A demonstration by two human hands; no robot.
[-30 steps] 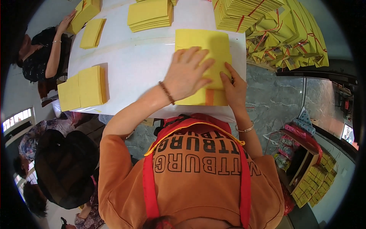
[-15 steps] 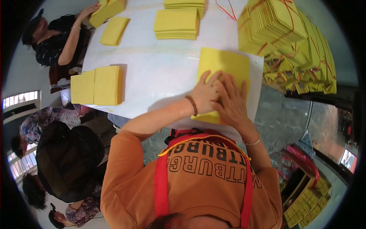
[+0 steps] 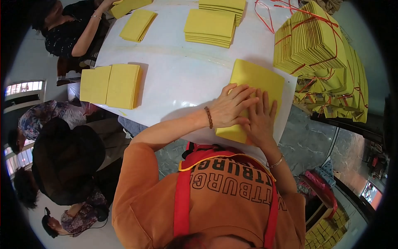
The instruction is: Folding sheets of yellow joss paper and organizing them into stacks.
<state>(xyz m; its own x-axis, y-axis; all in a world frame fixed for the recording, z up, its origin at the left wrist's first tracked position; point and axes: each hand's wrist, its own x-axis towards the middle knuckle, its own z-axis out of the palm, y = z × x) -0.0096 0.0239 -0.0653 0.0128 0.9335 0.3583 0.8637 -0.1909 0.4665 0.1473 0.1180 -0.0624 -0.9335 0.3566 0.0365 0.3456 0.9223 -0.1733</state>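
A yellow sheet, seemingly folded, lies on the white table at its near right edge. My left hand, with a brown bead bracelet on the wrist, rests flat on it with fingers stretched to the right. Beside it my right hand presses flat on the same sheet, fingers spread and pointing away from me. My left fingertips reach the right hand's fingers, partly over them. Whether the sheet is paper or cloth I cannot tell.
On the white table lie yellow stacks: a double one at left, a taller one at the far middle. Bundles tied with red string are piled at right. A co-worker's arm reaches yellow sheets at far left. More people sit at left.
The view has shifted, so the table's things sit further right. My hands have drawn slightly apart; the right fingers, earlier largely under the left hand, now show more and lie spread.
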